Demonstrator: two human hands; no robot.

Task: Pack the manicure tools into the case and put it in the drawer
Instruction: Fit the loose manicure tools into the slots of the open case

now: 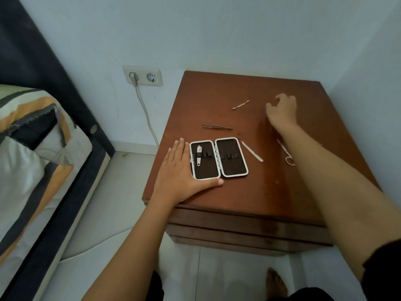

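The manicure case [218, 158] lies open and flat on the brown nightstand [243, 192], with a nail clipper [198, 154] strapped into its left half. My left hand [178, 177] rests flat against the case's left edge, thumb along its front. Loose on the top lie tweezers [217, 126], a cuticle pusher [240, 104], a nail file [252, 151] and small scissors [286, 153] partly under my right forearm. My right hand [282, 110] hovers over the back right of the top, fingers curled and apart; whether anything is in it stays hidden.
The nightstand's drawer fronts [245, 231] are shut below the top. A bed with a striped cover [32, 148] stands to the left, a wall socket with a plugged cable [142, 76] behind. My bare foot [276, 283] is on the tiled floor.
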